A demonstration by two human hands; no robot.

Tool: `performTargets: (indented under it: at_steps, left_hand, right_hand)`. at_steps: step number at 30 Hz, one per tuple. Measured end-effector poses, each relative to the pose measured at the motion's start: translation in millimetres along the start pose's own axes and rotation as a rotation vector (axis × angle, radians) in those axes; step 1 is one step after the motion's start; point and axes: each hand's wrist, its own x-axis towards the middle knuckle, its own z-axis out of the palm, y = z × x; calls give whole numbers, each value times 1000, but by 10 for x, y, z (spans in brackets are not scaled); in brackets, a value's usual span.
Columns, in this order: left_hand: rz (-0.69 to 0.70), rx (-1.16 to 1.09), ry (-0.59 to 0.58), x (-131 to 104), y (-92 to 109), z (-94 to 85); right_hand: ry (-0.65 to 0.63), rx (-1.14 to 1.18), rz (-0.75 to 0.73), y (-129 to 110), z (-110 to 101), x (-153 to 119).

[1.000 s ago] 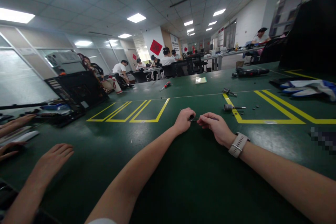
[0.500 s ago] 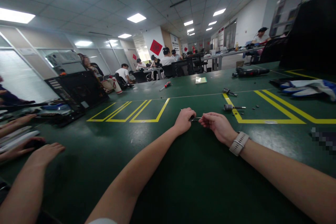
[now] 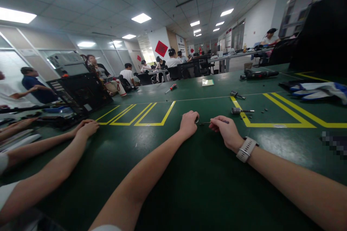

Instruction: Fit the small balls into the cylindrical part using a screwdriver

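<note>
My left hand [image 3: 189, 124] is closed around a small dark, shiny part, mostly hidden by the fingers, just above the green table [image 3: 206, 180]. To its right, my right hand [image 3: 222, 128], with a watch on the wrist, pinches a thin metal tool [image 3: 206, 123] that points left toward my left hand. Small dark bits lie under the tool's tip. Farther right are a metal bit holder [image 3: 236, 110] with a shaft and a second similar one [image 3: 235, 94] behind it, with several small dark pieces nearby.
A red screwdriver [image 3: 171, 88], a pale notepad [image 3: 208, 82], a black power tool [image 3: 259, 74] and blue-white gloves [image 3: 317, 90] lie farther back. Yellow tape marks the table. At left, another person's hands [image 3: 88, 128] rest near a black case [image 3: 84, 92].
My hands have moved slightly apart, and the thin tool has come away from the part in my left hand. The other person's hands at left have reached farther over the table.
</note>
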Motion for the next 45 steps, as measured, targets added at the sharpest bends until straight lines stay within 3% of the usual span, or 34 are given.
performTargets:
  at_steps: [10,17,23,26,28,32,40,45]
  left_hand:
    - [4,-133,15,33,-21,37]
    - [138,-269,-117,16,24,-11]
    - [165,-272,-148,22,0,9]
    - [139,-264,-114,25,1,15]
    - [62,-237,-23,27,-3,17]
    - [-101,-126,154,34,-29,13]
    - [18,136,58,-111,-41,-118]
    - [-69,181,104,-325,-76,-251]
  right_hand:
    - [22,-35,-8,38,6,20]
    - [37,-28,-3,29,0,17]
    - [161,10,-26,7,-33,23]
    - [213,6,-36,20,-57,42]
    - [215,-16,-42,43,-67,61]
    - [195,-116,-68,91,-51,94]
    - [36,-485,-131,120,18,132]
    - [-131,-752,-109,134,186,263]
